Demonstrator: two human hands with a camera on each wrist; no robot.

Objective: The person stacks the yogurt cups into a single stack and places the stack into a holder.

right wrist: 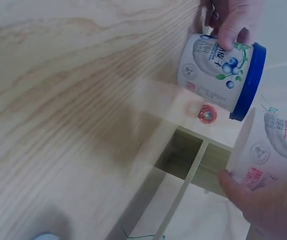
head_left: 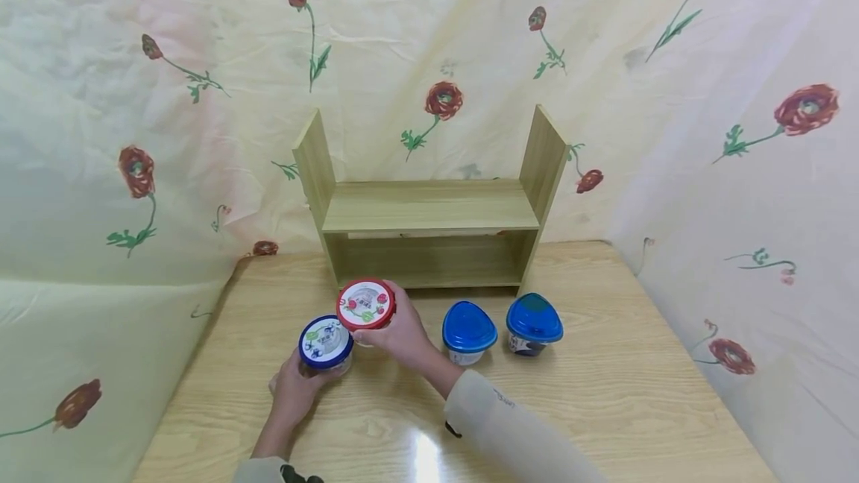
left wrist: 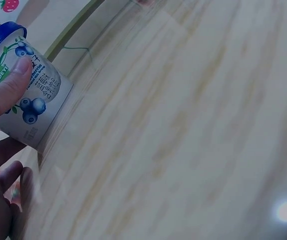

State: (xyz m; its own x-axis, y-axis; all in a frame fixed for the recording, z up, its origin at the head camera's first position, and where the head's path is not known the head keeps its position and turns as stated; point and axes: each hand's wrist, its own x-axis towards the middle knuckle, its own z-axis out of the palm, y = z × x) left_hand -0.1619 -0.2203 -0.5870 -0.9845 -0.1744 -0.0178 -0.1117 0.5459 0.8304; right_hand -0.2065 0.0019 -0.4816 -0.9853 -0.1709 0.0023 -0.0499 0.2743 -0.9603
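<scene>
My left hand grips a yogurt tub with a round blue lid at the table's left. Its white side carries blueberry pictures, and the thumb lies across it in the left wrist view. A second yogurt tub, with a red lid and strawberry pictures, is held by my right hand just in front of the shelf. The right wrist view shows this tub's white side lifted off the table, the thumb near its base. In the head view the two lids nearly meet.
A two-level wooden shelf stands at the back of the wooden table. Right of my right forearm are two tubs with rounded-triangular blue lids, one nearer and one farther right. Flowered cloth hangs behind.
</scene>
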